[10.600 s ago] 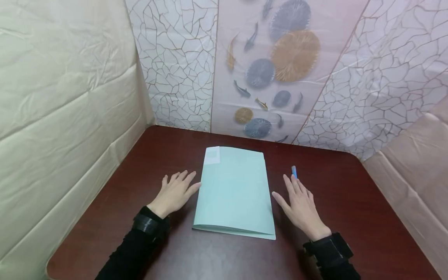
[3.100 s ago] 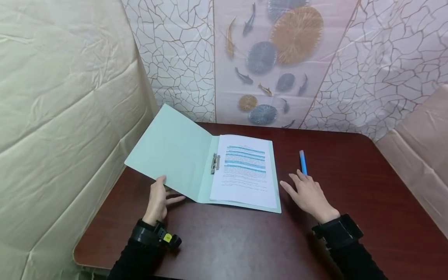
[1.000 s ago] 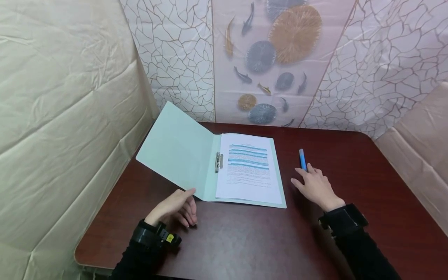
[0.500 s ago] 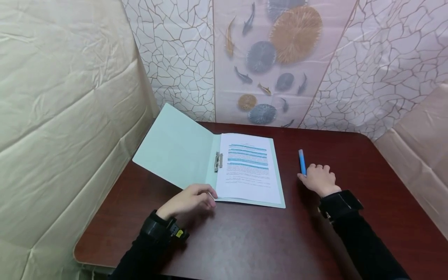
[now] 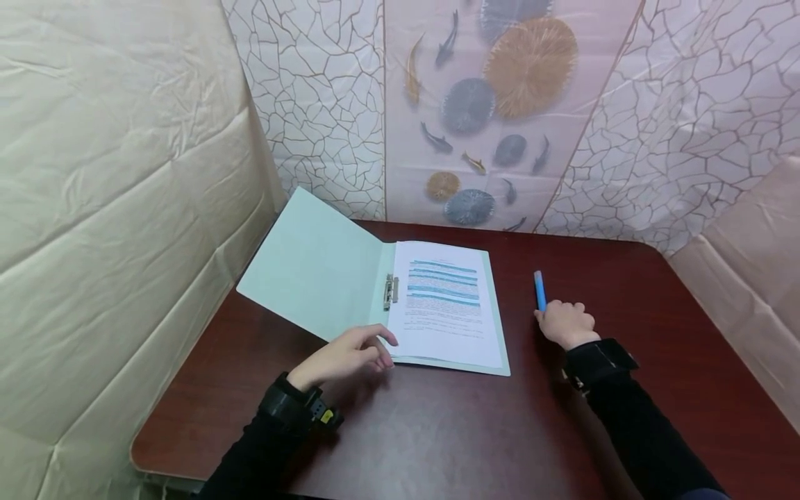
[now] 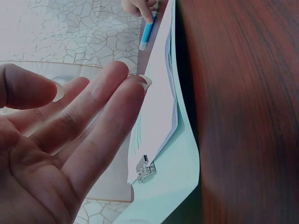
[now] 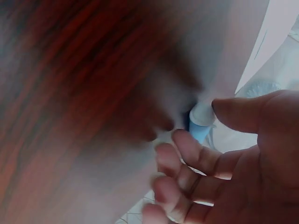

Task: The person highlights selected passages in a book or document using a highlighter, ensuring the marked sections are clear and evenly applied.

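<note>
A pale green folder (image 5: 315,267) lies spread on the table, its left cover tilted up. White printed sheets (image 5: 446,333) with several blue-highlighted lines lie on its right side, beside a metal clip (image 5: 390,292). My left hand (image 5: 344,355) is over the lower left corner of the sheets, fingers loosely bent and holding nothing; contact with the paper cannot be made out. Right of the folder, my right hand (image 5: 567,323) pinches the near end of a blue highlighter pen (image 5: 540,290) between thumb and index finger, as the right wrist view (image 7: 201,121) suggests.
A dark reddish-brown table (image 5: 437,437) carries everything. Quilted cream fabric (image 5: 125,208) rises at the left, and another padded panel (image 5: 750,292) at the right. A patterned cloth (image 5: 325,104) hangs behind the table.
The closed folder was opened leftward earlier. Lately my left hand has left the cover and moved right to the sheets. My right fingers have closed in around the highlighter pen's near end.
</note>
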A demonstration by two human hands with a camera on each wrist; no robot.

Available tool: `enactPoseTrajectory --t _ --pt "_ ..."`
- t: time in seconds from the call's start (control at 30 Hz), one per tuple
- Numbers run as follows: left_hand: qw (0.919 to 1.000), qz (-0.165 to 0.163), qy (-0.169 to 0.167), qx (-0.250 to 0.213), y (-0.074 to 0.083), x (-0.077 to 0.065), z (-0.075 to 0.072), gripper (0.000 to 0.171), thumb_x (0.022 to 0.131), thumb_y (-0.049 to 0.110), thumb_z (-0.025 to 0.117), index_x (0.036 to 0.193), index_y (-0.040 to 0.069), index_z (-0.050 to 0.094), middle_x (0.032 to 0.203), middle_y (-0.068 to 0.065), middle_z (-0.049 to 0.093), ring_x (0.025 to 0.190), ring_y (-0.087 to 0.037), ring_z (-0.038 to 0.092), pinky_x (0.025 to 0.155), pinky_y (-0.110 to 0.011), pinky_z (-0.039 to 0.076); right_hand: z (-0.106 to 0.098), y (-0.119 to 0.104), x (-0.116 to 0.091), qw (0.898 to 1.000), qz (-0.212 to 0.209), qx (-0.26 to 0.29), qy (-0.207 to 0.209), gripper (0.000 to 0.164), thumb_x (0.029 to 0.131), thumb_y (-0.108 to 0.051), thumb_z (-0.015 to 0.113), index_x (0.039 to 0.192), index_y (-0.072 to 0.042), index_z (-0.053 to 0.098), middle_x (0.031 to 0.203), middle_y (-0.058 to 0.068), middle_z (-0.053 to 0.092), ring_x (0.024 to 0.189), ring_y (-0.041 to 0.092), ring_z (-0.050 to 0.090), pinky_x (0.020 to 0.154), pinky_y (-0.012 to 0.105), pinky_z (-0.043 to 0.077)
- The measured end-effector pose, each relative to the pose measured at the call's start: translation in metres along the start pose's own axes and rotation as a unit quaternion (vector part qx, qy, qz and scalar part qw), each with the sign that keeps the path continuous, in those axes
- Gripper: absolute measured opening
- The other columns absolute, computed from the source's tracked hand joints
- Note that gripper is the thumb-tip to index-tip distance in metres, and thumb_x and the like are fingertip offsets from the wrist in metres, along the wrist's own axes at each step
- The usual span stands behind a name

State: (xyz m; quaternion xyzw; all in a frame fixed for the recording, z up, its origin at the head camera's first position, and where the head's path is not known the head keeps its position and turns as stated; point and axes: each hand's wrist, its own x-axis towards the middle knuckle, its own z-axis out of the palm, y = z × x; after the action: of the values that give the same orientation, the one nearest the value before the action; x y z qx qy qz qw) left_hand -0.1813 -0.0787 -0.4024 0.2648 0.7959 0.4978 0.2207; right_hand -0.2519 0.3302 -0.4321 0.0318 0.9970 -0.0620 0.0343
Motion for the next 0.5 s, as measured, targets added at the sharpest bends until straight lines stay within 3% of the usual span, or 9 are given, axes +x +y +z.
enactPoseTrajectory --t 0.23,0.5 --pt "1.0000 -0.001 -0.005 -0.001 0.005 -0.001 0.000 0.023 0.092 0.003 0.040 0.113 0.002 0.049 0.091 -0.019 0.064 0.084 -0.031 0.060 0.080 -0.041 0.050 0.002 0.004 0.004 1.000 0.009 0.000 0.004 0.037 0.093 -0.019 0.033 0.083 0.010 0.051 0.077 0.027 0.053 0.068 0.037 0.049 0.048 0.043 0.036" --pt "0.9998 -0.004 0.006 -0.017 0.005 0.000 -0.002 0.034 0.088 -0.001 0.038 0.121 0.003 0.043 0.091 -0.019 0.064 0.082 -0.030 0.062 0.079 -0.039 0.050 -0.009 0.000 -0.001 0.995 -0.024 0.000 0.093 0.033 0.092 -0.016 0.034 0.073 0.008 0.046 0.063 0.024 0.047 0.058 0.037 0.047 0.040 0.042 0.033"
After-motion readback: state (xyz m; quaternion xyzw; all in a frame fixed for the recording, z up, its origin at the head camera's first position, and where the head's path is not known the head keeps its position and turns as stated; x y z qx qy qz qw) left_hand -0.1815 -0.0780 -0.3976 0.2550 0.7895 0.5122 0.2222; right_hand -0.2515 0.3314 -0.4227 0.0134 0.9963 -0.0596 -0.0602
